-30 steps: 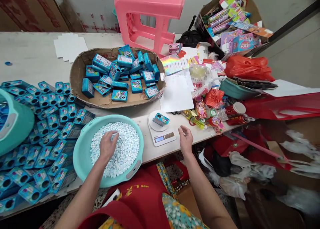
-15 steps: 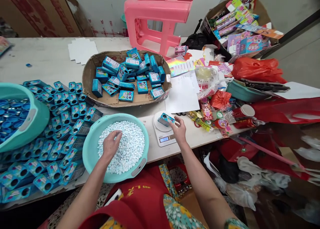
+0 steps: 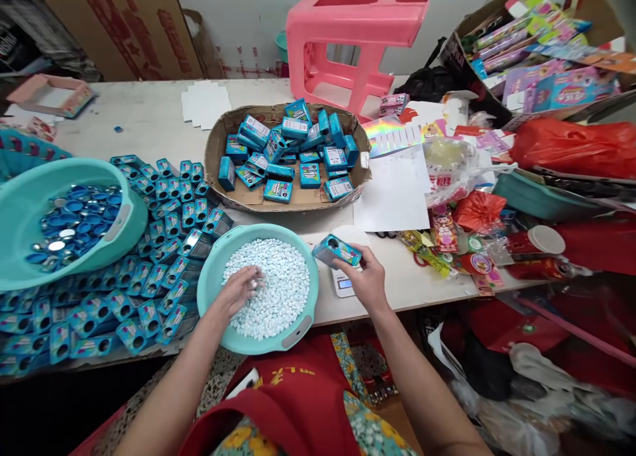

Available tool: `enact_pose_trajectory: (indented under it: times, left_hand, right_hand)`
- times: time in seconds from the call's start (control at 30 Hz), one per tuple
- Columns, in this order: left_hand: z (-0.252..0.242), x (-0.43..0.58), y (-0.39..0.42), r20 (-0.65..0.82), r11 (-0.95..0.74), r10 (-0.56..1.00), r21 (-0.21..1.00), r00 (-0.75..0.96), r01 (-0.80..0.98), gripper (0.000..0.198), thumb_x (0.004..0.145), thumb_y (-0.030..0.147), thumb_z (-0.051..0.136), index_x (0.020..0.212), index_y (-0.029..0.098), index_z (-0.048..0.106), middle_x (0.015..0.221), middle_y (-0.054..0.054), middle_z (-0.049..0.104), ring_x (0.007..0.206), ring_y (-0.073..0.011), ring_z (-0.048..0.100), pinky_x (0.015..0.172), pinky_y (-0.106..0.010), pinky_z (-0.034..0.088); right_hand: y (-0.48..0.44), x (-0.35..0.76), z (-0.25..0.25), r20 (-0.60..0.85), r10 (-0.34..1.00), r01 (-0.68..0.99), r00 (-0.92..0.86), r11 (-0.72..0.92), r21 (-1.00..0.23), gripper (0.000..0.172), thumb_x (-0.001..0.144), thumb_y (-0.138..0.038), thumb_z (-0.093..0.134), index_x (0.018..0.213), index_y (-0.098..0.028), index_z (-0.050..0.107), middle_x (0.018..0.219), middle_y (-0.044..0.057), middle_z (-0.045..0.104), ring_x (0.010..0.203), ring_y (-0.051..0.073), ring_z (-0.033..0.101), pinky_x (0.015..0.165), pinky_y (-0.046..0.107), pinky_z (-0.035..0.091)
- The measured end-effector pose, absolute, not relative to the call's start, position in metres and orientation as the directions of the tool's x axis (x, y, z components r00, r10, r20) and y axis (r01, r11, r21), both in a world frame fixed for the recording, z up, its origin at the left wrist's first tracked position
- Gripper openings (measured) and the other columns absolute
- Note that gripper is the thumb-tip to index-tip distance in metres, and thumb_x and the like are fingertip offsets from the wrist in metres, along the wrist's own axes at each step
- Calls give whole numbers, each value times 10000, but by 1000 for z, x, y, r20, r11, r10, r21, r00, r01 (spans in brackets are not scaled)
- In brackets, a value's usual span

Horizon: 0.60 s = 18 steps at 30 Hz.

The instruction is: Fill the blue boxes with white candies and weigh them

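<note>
My right hand (image 3: 366, 278) grips a blue tin (image 3: 338, 250) with a round dark hole at one end. The tin is tilted and raised just above the white digital scale (image 3: 345, 285), whose plate is partly hidden. My left hand (image 3: 239, 290) is over the turquoise basin (image 3: 206, 290) of small white candies (image 3: 278, 290), its fingers curled with a few candies at the tips. To the left stand several more blue tins (image 3: 149, 317), many with open holes facing up.
A cardboard tray (image 3: 293, 207) of blue tins lies behind the basin. Blue caps (image 3: 74, 217) fill part of another turquoise basin (image 3: 134, 234) at left. A pink stool (image 3: 358, 38) lies at the back. Papers (image 3: 392, 191), wrapped sweets and a red bag (image 3: 571, 148) crowd the right side.
My right hand has lifted the blue tin off the scale and tilted it towards the basin. My left hand has picked up a few candies. The view has swung left.
</note>
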<state>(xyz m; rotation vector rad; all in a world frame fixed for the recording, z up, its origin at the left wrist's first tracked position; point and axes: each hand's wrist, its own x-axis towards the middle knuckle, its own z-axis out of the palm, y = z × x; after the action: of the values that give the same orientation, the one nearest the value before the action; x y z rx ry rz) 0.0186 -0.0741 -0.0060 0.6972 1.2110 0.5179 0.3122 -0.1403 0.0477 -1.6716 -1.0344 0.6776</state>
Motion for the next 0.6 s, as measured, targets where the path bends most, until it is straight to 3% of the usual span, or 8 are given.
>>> enact_pose_trajectory:
  times: [0.07,0.13,0.23,0.3,0.37,0.47,0.6]
  left_hand:
    - [9,23,-71,-667,679,692,731,277,62,365,697,467,650,838,138,574,752,-33,588,523,-85,493,413,-179,287]
    - [32,30,-68,-585,551,758,811,289,196,331,725,453,629,819,140,584,692,-13,559,490,-80,453,411,-188,289]
    - [71,43,-63,-313,139,865,901,392,412,222,788,368,580,886,174,627,744,-21,579,624,-126,523,545,-232,419]
    - [90,51,-60,-137,-151,855,857,500,493,160,812,283,550,905,195,645,841,-42,607,789,-168,558,713,-287,461]
    - [98,57,-58,-40,-336,805,791,592,511,157,823,210,519,913,197,648,916,-57,619,899,-193,556,822,-328,445]
    - [98,59,-57,-9,-427,751,756,661,495,209,828,151,492,978,198,630,973,-66,626,956,-203,555,861,-347,438]
    - [93,53,-57,52,-422,770,790,636,446,196,852,154,474,976,195,621,988,-67,630,971,-191,565,873,-334,440]
  right_hand:
    - [-140,291,55,48,924,330,379,-87,-940,378,701,-406,734,1020,-234,628,949,37,644,864,209,613,787,345,494]
    - [-139,272,56,72,954,372,291,-44,-927,344,717,-391,730,1011,-244,630,967,38,641,900,215,610,811,351,488]
    - [-135,252,50,98,977,442,188,5,-897,346,728,-371,731,1034,-252,622,989,45,638,953,231,599,841,370,475]
    - [-133,243,47,92,985,466,144,14,-885,352,731,-374,728,1045,-258,618,986,49,637,957,240,598,837,380,475]
    - [-131,236,46,71,991,477,112,9,-879,344,735,-378,724,1042,-262,619,976,49,637,945,241,601,824,378,477]
    - [-128,230,46,55,994,491,93,2,-871,334,733,-372,726,1033,-265,624,955,39,638,923,235,605,807,364,476]
    - [-123,228,46,64,992,474,107,5,-881,335,727,-367,733,1025,-259,627,959,34,641,933,231,605,814,353,474]
